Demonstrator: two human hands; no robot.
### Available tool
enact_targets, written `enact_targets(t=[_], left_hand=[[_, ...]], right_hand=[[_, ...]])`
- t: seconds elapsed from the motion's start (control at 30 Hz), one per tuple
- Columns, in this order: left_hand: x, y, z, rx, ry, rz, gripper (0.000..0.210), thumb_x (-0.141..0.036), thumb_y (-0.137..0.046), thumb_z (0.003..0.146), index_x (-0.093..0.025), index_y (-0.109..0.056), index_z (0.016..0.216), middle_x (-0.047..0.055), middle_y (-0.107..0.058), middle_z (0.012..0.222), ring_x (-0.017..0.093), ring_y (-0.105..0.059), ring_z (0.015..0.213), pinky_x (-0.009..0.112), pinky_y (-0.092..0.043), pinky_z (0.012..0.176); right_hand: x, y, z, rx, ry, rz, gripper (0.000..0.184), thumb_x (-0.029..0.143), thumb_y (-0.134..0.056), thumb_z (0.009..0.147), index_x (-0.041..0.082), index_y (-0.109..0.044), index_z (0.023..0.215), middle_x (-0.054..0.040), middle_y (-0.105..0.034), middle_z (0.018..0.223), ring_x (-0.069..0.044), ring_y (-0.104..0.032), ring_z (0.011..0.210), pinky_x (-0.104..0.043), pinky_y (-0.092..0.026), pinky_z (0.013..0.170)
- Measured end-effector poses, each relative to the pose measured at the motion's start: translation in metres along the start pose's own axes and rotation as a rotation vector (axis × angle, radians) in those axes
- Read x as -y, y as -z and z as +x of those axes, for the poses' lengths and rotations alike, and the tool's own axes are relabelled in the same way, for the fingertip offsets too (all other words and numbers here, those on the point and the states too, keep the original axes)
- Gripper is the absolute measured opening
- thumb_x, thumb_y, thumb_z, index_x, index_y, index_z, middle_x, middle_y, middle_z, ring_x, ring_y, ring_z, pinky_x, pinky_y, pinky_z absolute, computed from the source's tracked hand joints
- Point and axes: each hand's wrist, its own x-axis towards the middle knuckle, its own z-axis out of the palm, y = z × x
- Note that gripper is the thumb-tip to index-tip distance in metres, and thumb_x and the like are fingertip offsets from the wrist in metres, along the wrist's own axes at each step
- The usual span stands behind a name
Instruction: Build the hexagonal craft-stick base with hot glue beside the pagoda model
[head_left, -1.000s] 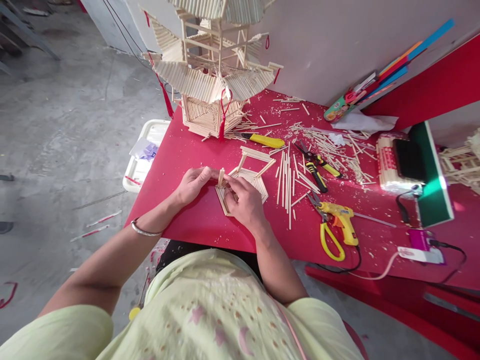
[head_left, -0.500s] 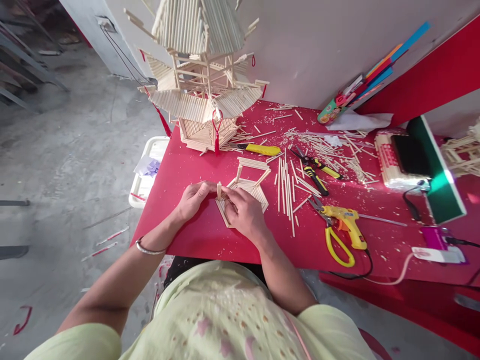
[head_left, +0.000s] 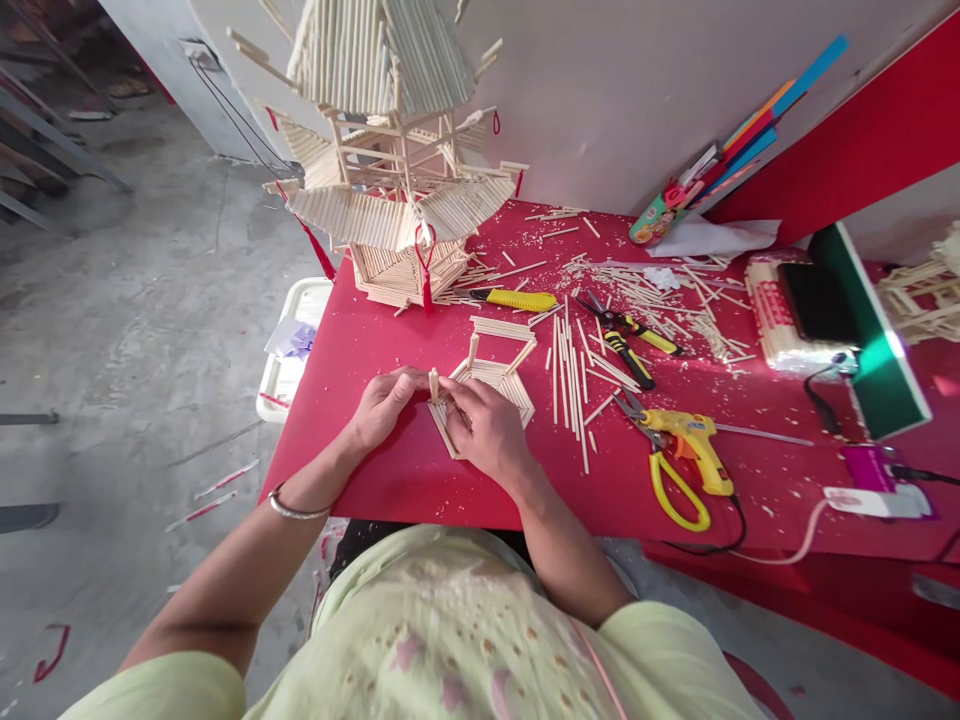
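A small many-sided frame of pale wooden sticks (head_left: pixel 491 374) lies on the red table, with short posts rising at some corners. At its left corner a short upright wooden stick (head_left: pixel 434 388) stands between my hands. My left hand (head_left: pixel 386 408) has its fingers closed at the left side of that stick, with the thumb on top. From the right, my right hand (head_left: pixel 487 428) pinches the same stick and covers part of the frame's near side. Both sets of fingertips are partly hidden.
A tall stick pagoda (head_left: pixel 397 190) with red tassels stands behind. To the right lie loose sticks (head_left: pixel 571 385), a yellow utility knife (head_left: pixel 521 300), pliers (head_left: pixel 626 345), yellow-handled scissors (head_left: pixel 675 495) and a corded glue gun (head_left: pixel 694 445). The table's left edge (head_left: pixel 300 375) is close to my left hand.
The camera view has shifted slightly. Both hands keep nearly the same hold at the upright stick, and the frame stays put.
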Motion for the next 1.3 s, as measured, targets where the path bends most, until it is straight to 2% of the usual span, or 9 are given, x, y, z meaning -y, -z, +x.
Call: enact_targets(t=[0.6,0.77,0.9,1.3], left_hand=[[0.005,0.002,0.0,0.053,-0.1,0.043,0.062,-0.064,-0.041,0.103,-0.017,-0.083,0.104,0.014,-0.079,0.114,0.027,-0.071,0.105,0.038,-0.051,0.099],[-0.003,0.001,0.0,0.106,-0.083,0.071,0.053,-0.061,-0.056,0.098,-0.016,-0.081,0.111,0.014,-0.078,0.112,0.029,-0.071,0.102,0.039,-0.051,0.094],[-0.007,-0.001,0.001,0.117,-0.073,0.117,0.042,-0.052,-0.069,0.093,-0.017,-0.08,0.113,0.012,-0.078,0.111,0.027,-0.07,0.101,0.037,-0.051,0.092],[-0.01,-0.002,0.001,0.136,-0.1,0.204,0.035,-0.047,-0.07,0.094,-0.02,-0.08,0.115,0.011,-0.078,0.113,0.027,-0.07,0.102,0.037,-0.052,0.095]], right_hand=[[0.001,0.001,0.0,0.037,-0.02,-0.027,0.046,0.016,-0.056,0.098,0.023,-0.061,0.143,-0.0084,-0.073,0.117,-0.023,-0.068,0.111,-0.034,-0.057,0.099],[0.001,0.001,0.0,0.032,-0.017,-0.028,0.042,0.019,-0.053,0.1,0.021,-0.061,0.142,-0.0089,-0.073,0.12,-0.023,-0.068,0.112,-0.034,-0.057,0.1],[0.0,0.001,0.0,0.034,-0.029,-0.032,0.041,0.022,-0.054,0.101,0.021,-0.061,0.142,-0.0089,-0.073,0.122,-0.024,-0.069,0.112,-0.034,-0.057,0.099],[0.001,0.002,0.0,0.03,-0.026,-0.027,0.04,0.021,-0.055,0.101,0.022,-0.063,0.14,-0.0093,-0.074,0.122,-0.024,-0.07,0.112,-0.036,-0.058,0.099]])
